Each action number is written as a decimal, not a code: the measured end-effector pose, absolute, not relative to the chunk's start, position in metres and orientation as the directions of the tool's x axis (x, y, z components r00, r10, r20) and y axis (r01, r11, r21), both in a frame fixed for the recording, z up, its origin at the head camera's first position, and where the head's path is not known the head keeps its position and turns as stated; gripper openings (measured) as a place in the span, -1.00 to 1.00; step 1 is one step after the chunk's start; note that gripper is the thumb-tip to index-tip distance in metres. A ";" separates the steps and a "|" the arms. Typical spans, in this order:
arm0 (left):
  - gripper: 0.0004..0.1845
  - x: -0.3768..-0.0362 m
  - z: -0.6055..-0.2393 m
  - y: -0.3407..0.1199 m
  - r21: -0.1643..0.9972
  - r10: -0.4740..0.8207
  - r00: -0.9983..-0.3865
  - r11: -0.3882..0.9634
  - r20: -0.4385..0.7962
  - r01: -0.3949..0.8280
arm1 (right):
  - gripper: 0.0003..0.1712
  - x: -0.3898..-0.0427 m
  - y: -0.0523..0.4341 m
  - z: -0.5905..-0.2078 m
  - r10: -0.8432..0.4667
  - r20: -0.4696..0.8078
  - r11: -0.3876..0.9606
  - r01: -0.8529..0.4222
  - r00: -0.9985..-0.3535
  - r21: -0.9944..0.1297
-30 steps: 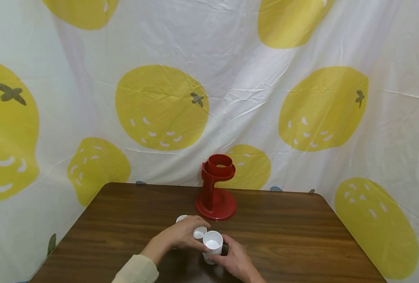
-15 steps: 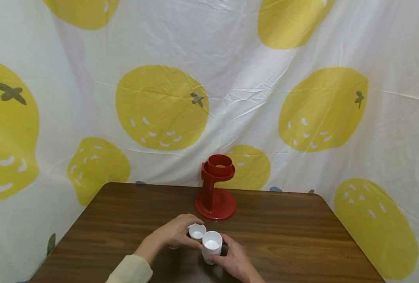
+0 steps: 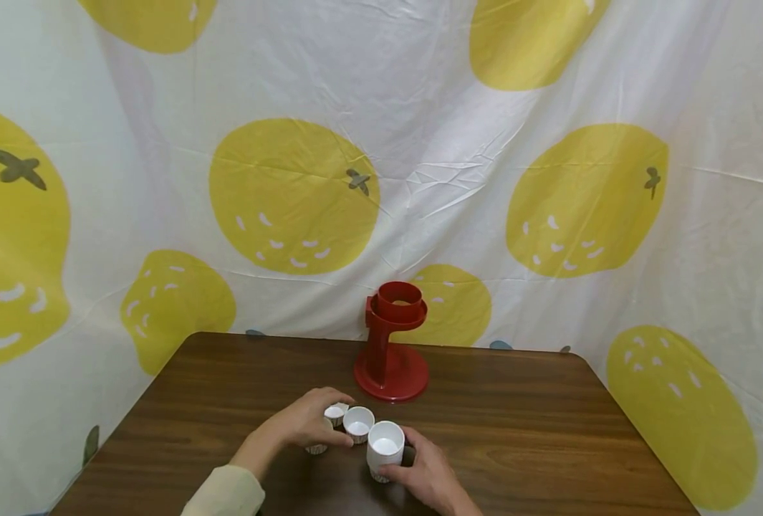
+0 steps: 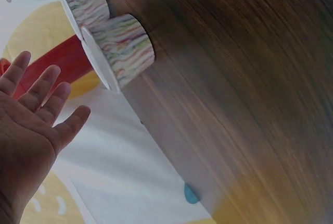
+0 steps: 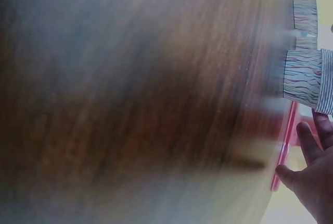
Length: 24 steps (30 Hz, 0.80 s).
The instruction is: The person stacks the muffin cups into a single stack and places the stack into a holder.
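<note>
Brown table point(image 3: 516, 430): cups point(image 3: 357, 422) between both hands' fingers point(image 3: 341, 394).

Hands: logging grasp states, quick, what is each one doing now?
Left hand: open, fingers straight beside the small paper cups.
Right hand: holding the tall cup stack.

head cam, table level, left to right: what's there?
Left hand → small paper cup → middle paper cup → larger paper cup → right hand. The red stand sits farther back, overlapping the cups' span, so it is left out of the order.
</note>
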<state>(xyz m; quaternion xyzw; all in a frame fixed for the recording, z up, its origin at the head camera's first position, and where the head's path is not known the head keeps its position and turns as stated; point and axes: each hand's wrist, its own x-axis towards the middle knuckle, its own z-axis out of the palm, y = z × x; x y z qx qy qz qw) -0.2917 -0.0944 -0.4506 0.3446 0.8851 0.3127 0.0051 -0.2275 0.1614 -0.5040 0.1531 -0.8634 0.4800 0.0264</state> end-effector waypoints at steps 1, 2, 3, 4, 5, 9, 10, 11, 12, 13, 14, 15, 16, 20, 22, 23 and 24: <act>-0.29 -0.292 -0.451 -0.096 0.559 0.608 -0.766 0.567 0.210 0.604 | -0.26 -0.227 0.161 -0.504 -0.239 0.193 0.493 -0.290 -0.952 -0.820; -0.28 -0.293 -0.452 -0.099 0.561 0.602 -0.769 0.569 0.215 0.602 | -0.26 -0.228 0.161 -0.504 -0.239 0.194 0.493 -0.291 -0.952 -0.820; -0.27 -0.293 -0.452 -0.101 0.563 0.598 -0.771 0.568 0.217 0.600 | -0.26 -0.228 0.162 -0.504 -0.240 0.196 0.491 -0.293 -0.951 -0.820; -0.26 -0.294 -0.453 -0.103 0.565 0.592 -0.775 0.571 0.219 0.596 | -0.26 -0.228 0.162 -0.505 -0.240 0.200 0.492 -0.296 -0.950 -0.819; -0.25 -0.294 -0.454 -0.105 0.567 0.587 -0.780 0.573 0.219 0.591 | -0.26 -0.228 0.162 -0.505 -0.241 0.203 0.490 -0.299 -0.949 -0.819; -0.21 -0.295 -0.456 -0.114 0.577 0.570 -0.796 0.587 0.203 0.567 | -0.26 -0.228 0.162 -0.506 -0.241 0.212 0.489 -0.307 -0.947 -0.816; -0.21 -0.295 -0.457 -0.116 0.575 0.565 -0.800 0.593 0.201 0.563 | -0.26 -0.228 0.162 -0.506 -0.240 0.213 0.492 -0.308 -0.947 -0.814; -0.20 -0.296 -0.458 -0.118 0.574 0.563 -0.801 0.595 0.201 0.562 | -0.26 -0.228 0.162 -0.506 -0.239 0.213 0.494 -0.308 -0.947 -0.813; -0.20 -0.296 -0.459 -0.120 0.568 0.564 -0.801 0.598 0.204 0.566 | -0.27 -0.228 0.162 -0.506 -0.238 0.214 0.496 -0.309 -0.947 -0.811; -0.20 -0.296 -0.460 -0.122 0.564 0.564 -0.799 0.598 0.209 0.569 | -0.27 -0.228 0.163 -0.506 -0.237 0.216 0.499 -0.309 -0.947 -0.810; -0.20 -0.296 -0.461 -0.124 0.558 0.564 -0.798 0.600 0.213 0.572 | -0.27 -0.228 0.163 -0.506 -0.237 0.217 0.499 -0.310 -0.947 -0.809; -0.20 -0.296 -0.462 -0.126 0.555 0.564 -0.797 0.601 0.215 0.575 | -0.27 -0.228 0.163 -0.506 -0.237 0.219 0.502 -0.312 -0.947 -0.807; -0.19 -0.296 -0.463 -0.128 0.552 0.562 -0.798 0.604 0.216 0.575 | -0.27 -0.228 0.163 -0.506 -0.238 0.219 0.501 -0.313 -0.946 -0.807; -0.18 -0.296 -0.467 -0.134 0.565 0.551 -0.812 0.614 0.192 0.550 | -0.27 -0.229 0.163 -0.506 -0.243 0.219 0.501 -0.316 -0.945 -0.806; -0.19 -0.295 -0.469 -0.136 0.570 0.544 -0.820 0.622 0.178 0.537 | -0.27 -0.229 0.164 -0.507 -0.245 0.215 0.502 -0.314 -0.945 -0.806; -0.20 -0.295 -0.470 -0.137 0.574 0.542 -0.822 0.623 0.173 0.532 | -0.27 -0.229 0.164 -0.507 -0.246 0.212 0.502 -0.311 -0.946 -0.807; -0.21 -0.295 -0.471 -0.138 0.572 0.540 -0.825 0.628 0.169 0.528 | -0.27 -0.229 0.164 -0.506 -0.247 0.209 0.500 -0.309 -0.946 -0.809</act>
